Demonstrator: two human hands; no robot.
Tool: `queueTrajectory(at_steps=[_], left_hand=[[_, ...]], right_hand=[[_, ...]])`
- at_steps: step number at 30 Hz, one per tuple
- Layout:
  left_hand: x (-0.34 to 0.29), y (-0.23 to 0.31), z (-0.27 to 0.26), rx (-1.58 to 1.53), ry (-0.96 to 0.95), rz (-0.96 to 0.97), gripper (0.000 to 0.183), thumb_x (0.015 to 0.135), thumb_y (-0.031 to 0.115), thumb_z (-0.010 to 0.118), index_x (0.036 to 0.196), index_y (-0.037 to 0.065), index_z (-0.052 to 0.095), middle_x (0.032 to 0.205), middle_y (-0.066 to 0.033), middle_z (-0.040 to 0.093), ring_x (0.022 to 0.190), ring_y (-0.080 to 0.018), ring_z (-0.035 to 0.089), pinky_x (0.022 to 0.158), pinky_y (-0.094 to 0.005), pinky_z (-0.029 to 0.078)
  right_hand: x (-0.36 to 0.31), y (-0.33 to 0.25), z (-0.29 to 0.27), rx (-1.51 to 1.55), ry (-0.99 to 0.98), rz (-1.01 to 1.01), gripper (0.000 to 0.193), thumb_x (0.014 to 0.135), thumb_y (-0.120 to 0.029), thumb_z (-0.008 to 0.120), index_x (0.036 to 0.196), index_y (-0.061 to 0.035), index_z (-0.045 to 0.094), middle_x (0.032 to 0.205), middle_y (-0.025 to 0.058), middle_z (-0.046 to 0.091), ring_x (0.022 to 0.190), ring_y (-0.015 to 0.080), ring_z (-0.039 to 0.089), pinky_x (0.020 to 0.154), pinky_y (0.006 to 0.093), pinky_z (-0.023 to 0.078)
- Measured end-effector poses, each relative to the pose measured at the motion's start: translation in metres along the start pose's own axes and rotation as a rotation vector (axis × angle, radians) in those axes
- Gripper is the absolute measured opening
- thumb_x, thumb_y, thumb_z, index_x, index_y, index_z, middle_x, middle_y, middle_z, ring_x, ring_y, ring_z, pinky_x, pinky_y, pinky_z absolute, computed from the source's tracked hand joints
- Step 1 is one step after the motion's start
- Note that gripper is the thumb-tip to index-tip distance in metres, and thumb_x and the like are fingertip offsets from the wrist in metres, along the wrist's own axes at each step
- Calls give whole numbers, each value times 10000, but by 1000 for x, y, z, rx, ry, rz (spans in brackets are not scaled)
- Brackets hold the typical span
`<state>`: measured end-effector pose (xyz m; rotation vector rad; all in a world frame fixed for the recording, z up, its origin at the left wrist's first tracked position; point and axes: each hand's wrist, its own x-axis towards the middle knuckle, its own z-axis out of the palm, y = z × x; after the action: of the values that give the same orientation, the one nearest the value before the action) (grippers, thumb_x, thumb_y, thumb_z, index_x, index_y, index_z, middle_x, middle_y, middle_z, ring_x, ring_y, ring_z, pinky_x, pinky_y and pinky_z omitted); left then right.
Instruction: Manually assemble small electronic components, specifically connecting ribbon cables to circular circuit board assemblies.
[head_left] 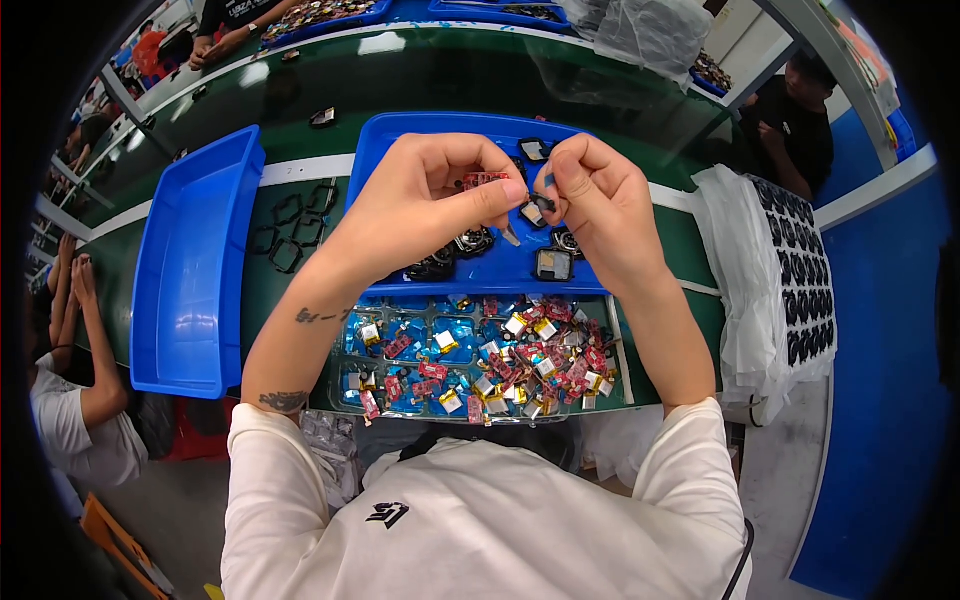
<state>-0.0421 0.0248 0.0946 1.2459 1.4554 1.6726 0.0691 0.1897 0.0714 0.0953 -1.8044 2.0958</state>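
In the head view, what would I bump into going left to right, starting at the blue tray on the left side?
Blue tray, black frames, left hand, right hand, white sheeting, rows of black parts.

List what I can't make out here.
All in the head view:
Red board in the left hand: partly hidden by that hand's fingers.
Dark piece at the right hand: too small to identify.
Middle blue tray: floor partly hidden behind both hands.
Heaped red boards: they hide what lies beneath.
Co-worker in black, top left: head cut off by upper edge.
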Motion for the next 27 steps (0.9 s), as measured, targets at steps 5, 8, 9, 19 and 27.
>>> queueTrajectory(at_steps=[5,8,9,19,27], left_hand=[[1,3,-1,-20,23,-38,188,864,172,650,885,-14,632,761,-38,629,700,-82,608,654,-212,489],[1,-1,-6,-80,90,-15,157,871,154,631,903,0,617,753,-40,631,682,-77,587,637,-205,469],[2,-1,-5,-83,90,-15,157,871,154,631,903,0,617,753,-40,631,682,-77,587,637,-205,469],[1,7,-12,5,121,70,165,816,156,699,868,5,657,782,-54,660,709,-90,616,661,-215,487],[-5,18,-35,385,339,320,144,835,131,675,901,4,663,790,-46,664,730,-89,641,624,-192,489]], right_hand=[[2,0,11,-213,133,-174,132,878,-117,607,958,-19,569,835,32,610,728,87,571,649,195,441],[1,-7,12,-233,-87,-137,185,823,-101,653,966,-9,581,881,40,621,752,93,572,665,203,447],[0,-6,11,-236,-87,-136,185,823,-101,653,966,-9,581,881,40,621,752,93,572,665,203,447],[-3,-1,8,-568,-86,-4,181,770,-94,695,930,-15,670,939,51,671,795,110,597,665,248,466],[10,24,33,-1194,-397,-272,312,814,-131,628,1119,-75,596,1208,116,550,1051,307,544,907,399,433]])
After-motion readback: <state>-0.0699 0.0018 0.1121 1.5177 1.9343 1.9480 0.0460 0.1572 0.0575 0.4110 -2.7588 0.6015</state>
